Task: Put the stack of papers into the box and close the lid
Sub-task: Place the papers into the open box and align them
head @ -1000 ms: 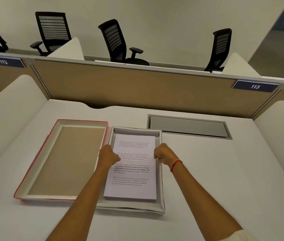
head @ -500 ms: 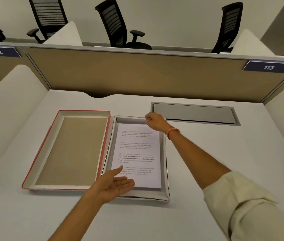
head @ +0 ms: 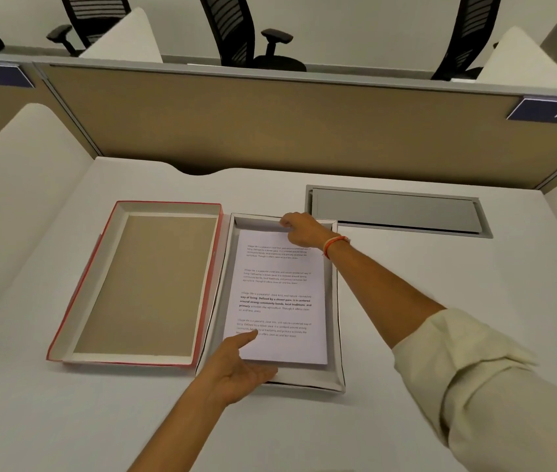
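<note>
While the stack of papers [head: 279, 298] lies inside the box [head: 335, 335] on the bench [head: 440, 284]: left hand [head: 239, 369] open-palmed at its near edge; right hand [head: 301, 228] curled on its far edge. Lid [head: 141, 284] upturned just beside, left; grey cable hatch [head: 396, 211] behind.

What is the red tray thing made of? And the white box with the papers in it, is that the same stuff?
The red-edged lid looks like stiff cardboard: matte brown board inside, thin white walls, red covering outside. The white box seems to be the same kind of card, with thin folded matte walls. The stack of papers is plain white printed sheets. None of it shines like plastic, though I can't be sure.
</note>
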The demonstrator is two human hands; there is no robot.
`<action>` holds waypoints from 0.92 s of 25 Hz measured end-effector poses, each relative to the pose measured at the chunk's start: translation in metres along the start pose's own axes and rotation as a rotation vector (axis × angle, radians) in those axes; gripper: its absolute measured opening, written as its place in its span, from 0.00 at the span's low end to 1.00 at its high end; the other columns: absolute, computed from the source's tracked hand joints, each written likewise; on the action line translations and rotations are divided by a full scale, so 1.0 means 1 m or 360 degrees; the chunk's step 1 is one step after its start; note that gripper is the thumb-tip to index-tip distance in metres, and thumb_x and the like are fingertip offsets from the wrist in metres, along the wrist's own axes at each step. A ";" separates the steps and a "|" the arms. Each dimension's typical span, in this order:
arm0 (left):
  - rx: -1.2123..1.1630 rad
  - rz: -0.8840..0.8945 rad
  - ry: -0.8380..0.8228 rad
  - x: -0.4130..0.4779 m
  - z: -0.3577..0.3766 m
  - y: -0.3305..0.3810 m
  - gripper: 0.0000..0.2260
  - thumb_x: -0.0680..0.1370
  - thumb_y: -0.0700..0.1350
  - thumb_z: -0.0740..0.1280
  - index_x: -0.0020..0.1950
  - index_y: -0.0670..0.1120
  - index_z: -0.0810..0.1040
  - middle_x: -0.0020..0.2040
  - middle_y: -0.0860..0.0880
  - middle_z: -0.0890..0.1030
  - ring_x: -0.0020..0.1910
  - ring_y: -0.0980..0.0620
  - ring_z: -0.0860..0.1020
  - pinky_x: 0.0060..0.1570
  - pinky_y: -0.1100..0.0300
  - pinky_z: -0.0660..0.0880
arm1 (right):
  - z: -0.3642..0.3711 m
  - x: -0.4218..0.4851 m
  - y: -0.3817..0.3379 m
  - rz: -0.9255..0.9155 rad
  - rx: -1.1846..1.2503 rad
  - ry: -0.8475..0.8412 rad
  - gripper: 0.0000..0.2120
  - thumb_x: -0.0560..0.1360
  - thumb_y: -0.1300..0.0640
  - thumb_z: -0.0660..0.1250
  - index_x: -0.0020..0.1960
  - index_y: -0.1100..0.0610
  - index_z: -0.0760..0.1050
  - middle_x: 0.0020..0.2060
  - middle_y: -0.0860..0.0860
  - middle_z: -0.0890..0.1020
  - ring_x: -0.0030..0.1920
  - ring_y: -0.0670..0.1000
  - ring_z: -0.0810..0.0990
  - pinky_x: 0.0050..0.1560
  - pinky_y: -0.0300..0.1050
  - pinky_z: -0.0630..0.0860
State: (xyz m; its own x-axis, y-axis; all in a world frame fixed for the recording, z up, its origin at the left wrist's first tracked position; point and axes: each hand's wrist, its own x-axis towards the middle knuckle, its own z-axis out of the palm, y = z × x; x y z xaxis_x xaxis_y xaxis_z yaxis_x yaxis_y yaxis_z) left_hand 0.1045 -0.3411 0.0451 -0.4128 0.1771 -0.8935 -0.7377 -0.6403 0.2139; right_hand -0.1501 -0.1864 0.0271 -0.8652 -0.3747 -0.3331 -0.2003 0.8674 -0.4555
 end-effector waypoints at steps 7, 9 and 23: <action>-0.0028 -0.0080 0.0112 0.022 -0.001 0.003 0.21 0.77 0.40 0.68 0.69 0.45 0.70 0.63 0.33 0.77 0.62 0.30 0.76 0.65 0.37 0.71 | 0.008 0.020 0.010 -0.0003 -0.0097 -0.0272 0.18 0.73 0.63 0.68 0.62 0.59 0.72 0.59 0.57 0.78 0.58 0.58 0.77 0.53 0.45 0.72; -0.0055 -0.0113 0.0117 0.026 -0.004 0.004 0.21 0.77 0.39 0.68 0.69 0.44 0.70 0.64 0.32 0.76 0.62 0.29 0.75 0.66 0.37 0.70 | 0.008 0.024 0.011 -0.0017 -0.0095 -0.0297 0.18 0.71 0.62 0.71 0.59 0.60 0.74 0.57 0.58 0.79 0.56 0.58 0.78 0.54 0.48 0.75; -0.0086 -0.0190 0.0083 0.041 -0.013 0.012 0.17 0.76 0.35 0.68 0.64 0.44 0.72 0.63 0.31 0.77 0.60 0.28 0.77 0.64 0.34 0.72 | 0.005 0.030 0.022 -0.0091 -0.0004 -0.0209 0.18 0.71 0.64 0.71 0.61 0.59 0.80 0.54 0.57 0.84 0.53 0.58 0.82 0.58 0.48 0.79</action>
State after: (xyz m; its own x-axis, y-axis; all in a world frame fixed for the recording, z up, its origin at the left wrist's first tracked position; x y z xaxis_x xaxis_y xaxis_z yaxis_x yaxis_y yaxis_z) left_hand 0.0862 -0.3515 0.0060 -0.2943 0.2164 -0.9309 -0.7495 -0.6566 0.0843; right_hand -0.1779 -0.1805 0.0032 -0.7847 -0.4630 -0.4121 -0.2487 0.8442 -0.4748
